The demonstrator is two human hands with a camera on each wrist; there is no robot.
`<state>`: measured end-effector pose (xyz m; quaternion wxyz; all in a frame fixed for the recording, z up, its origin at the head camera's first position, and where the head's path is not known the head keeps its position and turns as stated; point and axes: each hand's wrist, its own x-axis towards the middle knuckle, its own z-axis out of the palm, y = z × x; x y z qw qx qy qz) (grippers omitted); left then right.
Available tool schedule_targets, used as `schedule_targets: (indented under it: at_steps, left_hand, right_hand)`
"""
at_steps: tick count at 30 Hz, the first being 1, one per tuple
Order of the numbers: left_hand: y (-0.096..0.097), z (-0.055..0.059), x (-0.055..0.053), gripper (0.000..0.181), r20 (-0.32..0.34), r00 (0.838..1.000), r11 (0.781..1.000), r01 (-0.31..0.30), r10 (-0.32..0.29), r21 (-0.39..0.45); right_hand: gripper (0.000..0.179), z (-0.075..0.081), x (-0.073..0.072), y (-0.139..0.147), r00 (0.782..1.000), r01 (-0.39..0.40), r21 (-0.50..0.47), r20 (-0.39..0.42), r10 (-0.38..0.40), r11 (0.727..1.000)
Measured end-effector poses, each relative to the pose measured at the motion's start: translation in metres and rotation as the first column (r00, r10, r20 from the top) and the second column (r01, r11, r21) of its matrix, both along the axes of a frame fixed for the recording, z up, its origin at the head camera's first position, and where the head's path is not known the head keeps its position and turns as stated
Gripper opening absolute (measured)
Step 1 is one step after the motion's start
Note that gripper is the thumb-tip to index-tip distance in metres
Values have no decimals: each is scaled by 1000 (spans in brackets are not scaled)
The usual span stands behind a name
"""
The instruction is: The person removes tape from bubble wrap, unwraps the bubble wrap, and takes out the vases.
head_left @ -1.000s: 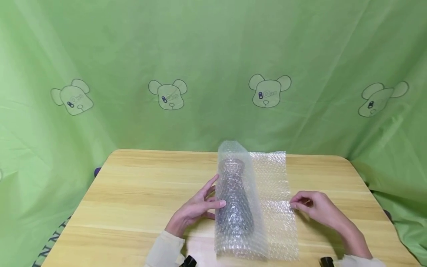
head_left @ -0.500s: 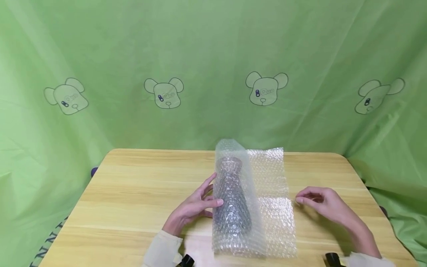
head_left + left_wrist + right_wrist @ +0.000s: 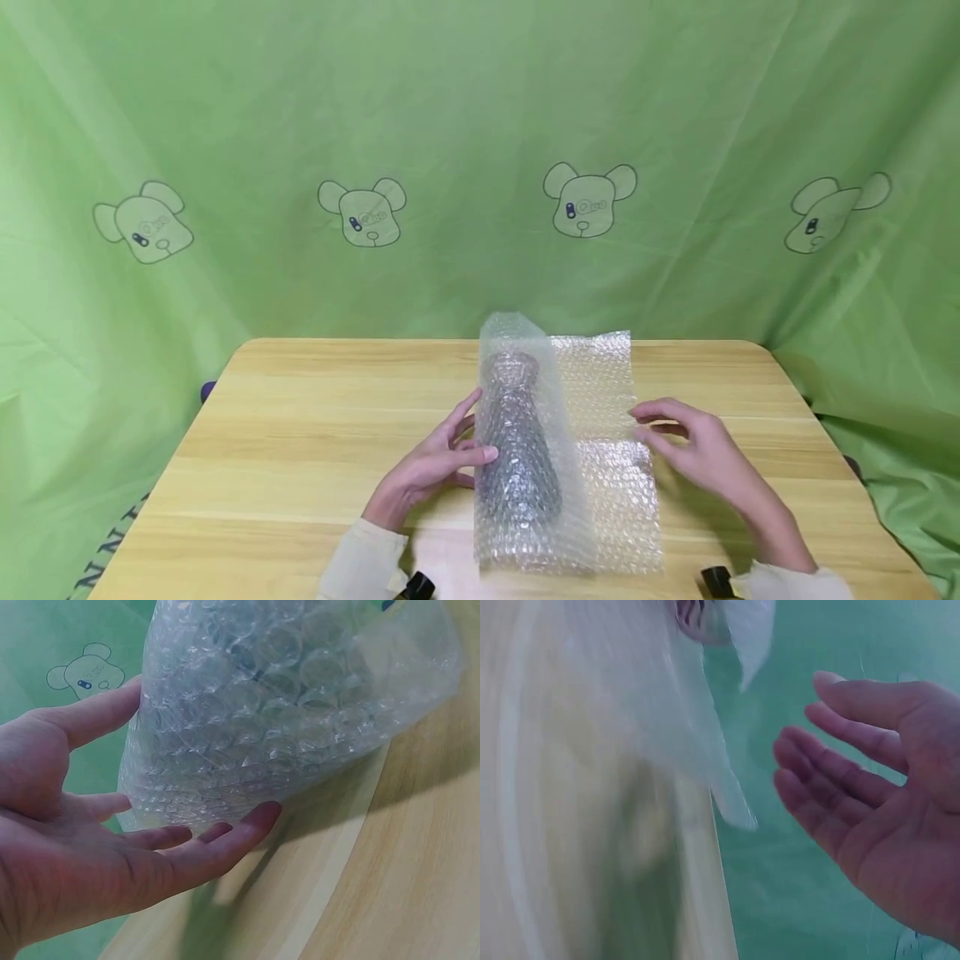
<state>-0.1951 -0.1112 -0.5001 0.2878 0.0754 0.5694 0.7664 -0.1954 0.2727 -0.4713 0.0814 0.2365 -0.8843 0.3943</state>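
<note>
Free far-left tabletop (image 3: 262, 450), bubble wrap (image 3: 566, 450) mid-table

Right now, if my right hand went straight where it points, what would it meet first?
Your right hand would probably meet the bubble wrap at its loose edge, though the hand's height is unclear.

Left hand (image 3: 429, 465) — spread wide, right hand (image 3: 701, 447) — loosely curved

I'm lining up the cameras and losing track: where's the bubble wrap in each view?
Head: bubble wrap sits lower middle, slightly right of centre, between left hand and right hand.
Left wrist: top middle, large, above the fingertips.
Right wrist: upper left, blurred, apart from the hand.
Shared landmark: the green curtain behind.
</note>
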Motion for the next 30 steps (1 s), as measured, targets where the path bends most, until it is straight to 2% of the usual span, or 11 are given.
schedule_targets:
  at_steps: [5,8,12,15,17,18,20,22,24,27,30]
  left_hand:
    - [-1,0,2,100,-7,1000,1000,8,-8,7]
    - [-2,0,3,100,-9,1000,1000,17,-17,13]
    - [-5,4,7,99,-31,999,1000,23,-23,-11]
    - [-4,13,11,99,-85,996,997,5,-11,-78]
    - [0,22,17,97,-168,986,983,-36,5,-182]
    - [2,27,20,96,-231,973,966,-65,6,-249]
    - [10,38,28,94,-366,930,911,-143,-10,-388]
    - [19,49,36,94,-477,878,830,-228,-51,-509]
    - [28,60,42,94,-541,834,755,-281,-113,-592]
    - [43,75,47,95,-565,800,666,-312,-200,-678]
    - [58,88,48,95,-550,785,579,-315,-287,-752]
  right_hand:
    - [51,-12,5,-21,993,-115,106,51,110,988]
    - [65,-20,8,-28,986,-149,200,104,131,968]
    - [77,-24,11,-33,972,-190,240,182,148,952]
    - [82,-24,12,-35,968,-199,254,201,150,946]
    - [84,-24,13,-37,968,-196,263,208,143,945]
    - [85,-23,13,-38,968,-192,270,210,137,943]
    - [88,-23,14,-40,968,-188,287,216,128,939]
    - [91,-23,14,-42,968,-184,305,221,118,934]
    - [94,-23,15,-43,969,-178,323,223,108,930]
    - [97,-23,17,-44,972,-158,345,218,85,925]
    - [98,-24,18,-44,975,-138,360,212,63,923]
